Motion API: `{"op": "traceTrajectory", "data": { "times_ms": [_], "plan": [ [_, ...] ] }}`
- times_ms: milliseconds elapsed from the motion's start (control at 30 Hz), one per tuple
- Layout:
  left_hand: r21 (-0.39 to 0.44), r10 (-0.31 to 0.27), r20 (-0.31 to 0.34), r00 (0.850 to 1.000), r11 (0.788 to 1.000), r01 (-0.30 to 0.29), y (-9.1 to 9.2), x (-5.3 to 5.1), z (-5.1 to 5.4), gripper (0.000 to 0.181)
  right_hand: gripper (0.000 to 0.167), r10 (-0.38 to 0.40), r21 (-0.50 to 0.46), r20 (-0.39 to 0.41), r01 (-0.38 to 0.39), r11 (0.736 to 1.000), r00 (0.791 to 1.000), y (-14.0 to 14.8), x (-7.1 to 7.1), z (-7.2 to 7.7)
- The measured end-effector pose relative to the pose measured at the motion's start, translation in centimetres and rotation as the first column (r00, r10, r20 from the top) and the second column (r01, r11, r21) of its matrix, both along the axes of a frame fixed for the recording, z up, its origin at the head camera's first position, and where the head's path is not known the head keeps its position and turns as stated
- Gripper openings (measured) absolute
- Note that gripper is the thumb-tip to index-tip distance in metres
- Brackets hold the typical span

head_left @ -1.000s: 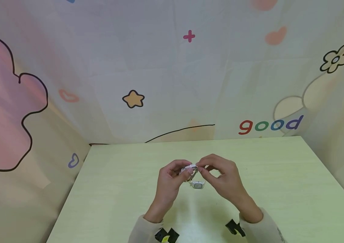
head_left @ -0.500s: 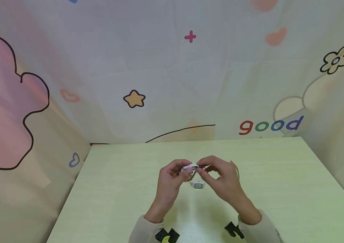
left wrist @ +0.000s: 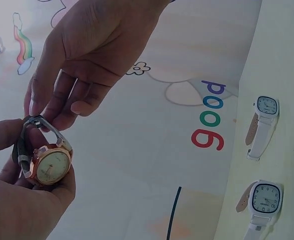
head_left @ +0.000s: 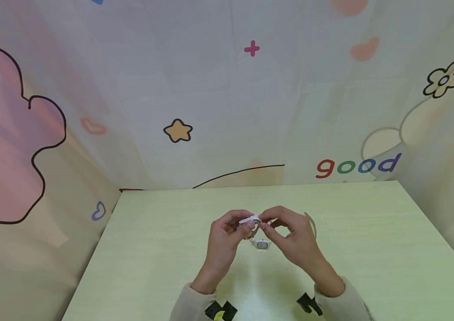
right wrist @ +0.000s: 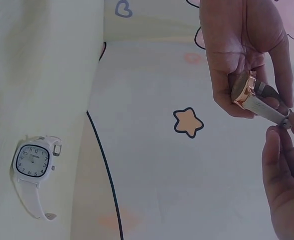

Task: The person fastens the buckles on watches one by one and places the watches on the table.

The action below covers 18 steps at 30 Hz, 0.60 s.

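A wristwatch (left wrist: 50, 165) with a rose-gold case and a pale strap is held up above the table. My left hand (head_left: 223, 238) grips its case, with the fingers wrapped about it in the left wrist view. Thumb and fingertips of my right hand (head_left: 292, 229) pinch the strap near the buckle (right wrist: 285, 122), where the strap forms a loop. Fingers partly hide the buckle. On the table just below the hands lies a white watch (head_left: 262, 244) with a squarish face.
Two white square watches, an upper one (left wrist: 267, 106) and a lower one (left wrist: 266, 198), lie on the pale green table (head_left: 150, 249) in the left wrist view. A tan strap (head_left: 312, 224) peeks out behind my right hand. A printed cloth backdrop (head_left: 227, 98) stands behind the table.
The right hand has shifted slightly left, uncovering the tan strap behind it. Both hands stay on the rose-gold watch, and its strap has hardly moved.
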<state>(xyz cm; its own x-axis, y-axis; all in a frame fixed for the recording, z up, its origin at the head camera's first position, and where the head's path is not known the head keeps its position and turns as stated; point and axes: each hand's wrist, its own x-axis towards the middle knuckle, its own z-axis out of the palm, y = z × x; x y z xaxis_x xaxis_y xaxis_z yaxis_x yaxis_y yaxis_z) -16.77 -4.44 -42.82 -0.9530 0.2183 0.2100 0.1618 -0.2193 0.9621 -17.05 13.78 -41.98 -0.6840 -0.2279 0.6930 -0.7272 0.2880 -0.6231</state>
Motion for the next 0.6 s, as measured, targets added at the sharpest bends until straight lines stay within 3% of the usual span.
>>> {"op": "traceTrajectory", "data": {
  "times_ms": [133, 367, 600],
  "plan": [
    [-0.007, -0.003, -0.007, 1.000, 1.000, 0.003, 0.03, -0.14, 0.17, 0.022, 0.024, -0.010, 0.022, -0.049, 0.011, 1.000, 0.999, 0.24, -0.32, 0.08],
    [0.019, -0.003, 0.009, 1.000, 1.000, 0.003, 0.13, -0.08, 0.38, 0.022, 0.024, -0.032, 0.046, -0.023, 0.033, 0.998, 0.999, 0.17, -0.15, 0.27],
    [-0.002, 0.010, 0.010, 1.000, 1.000, -0.010, 0.08, -0.27, 0.18, 0.022, 0.023, -0.034, 0.054, -0.049, 0.036, 0.998, 0.998, 0.23, -0.19, 0.28]
  ]
}}
